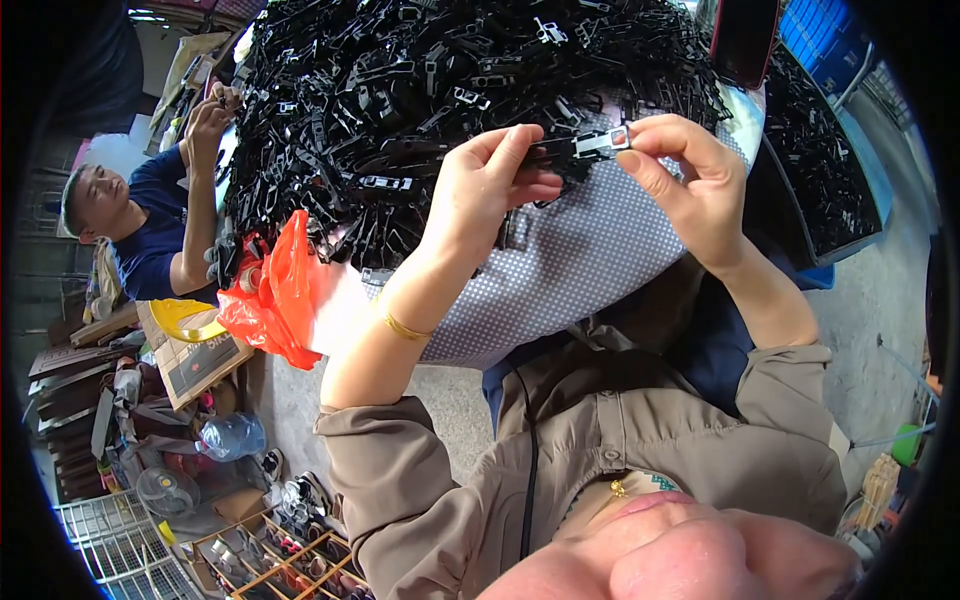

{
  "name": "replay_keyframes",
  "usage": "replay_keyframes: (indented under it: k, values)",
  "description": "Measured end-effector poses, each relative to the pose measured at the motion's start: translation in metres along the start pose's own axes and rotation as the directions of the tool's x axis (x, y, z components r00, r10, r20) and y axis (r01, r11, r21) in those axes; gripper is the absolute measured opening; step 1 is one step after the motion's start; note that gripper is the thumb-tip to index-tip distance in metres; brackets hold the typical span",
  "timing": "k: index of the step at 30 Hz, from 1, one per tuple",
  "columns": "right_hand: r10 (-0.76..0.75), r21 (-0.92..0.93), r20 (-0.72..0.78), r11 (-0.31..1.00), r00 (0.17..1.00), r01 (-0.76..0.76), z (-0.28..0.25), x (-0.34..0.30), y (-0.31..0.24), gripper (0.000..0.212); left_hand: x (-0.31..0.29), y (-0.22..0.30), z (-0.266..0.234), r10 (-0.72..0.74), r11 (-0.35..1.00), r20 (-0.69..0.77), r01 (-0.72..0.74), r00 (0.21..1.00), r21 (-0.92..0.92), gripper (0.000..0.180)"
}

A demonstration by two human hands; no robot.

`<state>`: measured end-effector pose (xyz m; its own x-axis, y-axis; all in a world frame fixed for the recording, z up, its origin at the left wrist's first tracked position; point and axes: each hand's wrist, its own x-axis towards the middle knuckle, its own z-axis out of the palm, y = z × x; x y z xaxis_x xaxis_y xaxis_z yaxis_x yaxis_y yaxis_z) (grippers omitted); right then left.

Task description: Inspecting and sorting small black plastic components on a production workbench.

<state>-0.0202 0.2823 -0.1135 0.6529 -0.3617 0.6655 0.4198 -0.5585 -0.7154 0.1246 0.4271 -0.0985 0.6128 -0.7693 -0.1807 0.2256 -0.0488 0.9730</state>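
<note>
Over the near edge of a heaped table I hold a small slim black plastic part [602,142] with a shiny rectangular window frame at one end. My right hand [695,175] pinches that framed end between thumb and fingertips. The fingers of my left hand [480,185] are curled around the part's darker end, which is partly hidden. Beyond both hands rises a large pile of similar black plastic parts [400,90], some with glossy frames. A grey dotted cloth [590,270] covers the table's near side.
An orange-red plastic bag [280,295] hangs at the table's left edge. Across on the left, a co-worker [150,220] handles something small. A bin [815,170] of black parts stands at the right. A dark red-edged device [745,40] is at the back right.
</note>
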Motion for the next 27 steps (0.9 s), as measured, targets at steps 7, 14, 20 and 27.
replay_keyframes:
  k: [7, 14, 20, 27]
  values:
    - [0.019, -0.09, 0.062, 0.996, 0.998, -0.013, 0.01, 0.005, 0.001, 0.009, -0.008, -0.003, 0.008, 0.019, 0.985, 0.091, -0.003, 0.996, -0.174, 0.03]
    - [-0.036, -0.063, 0.084, 0.997, 0.996, 0.041, 0.009, 0.006, 0.007, 0.009, -0.009, 0.0, 0.008, -0.004, 0.997, 0.172, 0.016, 0.985, -0.071, 0.033]
    - [-0.026, -0.085, 0.159, 0.996, 0.987, 0.04, 0.001, 0.009, 0.006, 0.009, -0.01, 0.002, 0.008, -0.002, 0.992, 0.19, 0.026, 0.982, -0.127, 0.03]
    - [-0.09, -0.153, 0.208, 0.981, 0.974, 0.123, 0.006, 0.006, 0.011, 0.013, -0.008, -0.002, 0.007, 0.053, 0.994, 0.173, -0.035, 0.983, -0.107, 0.034]
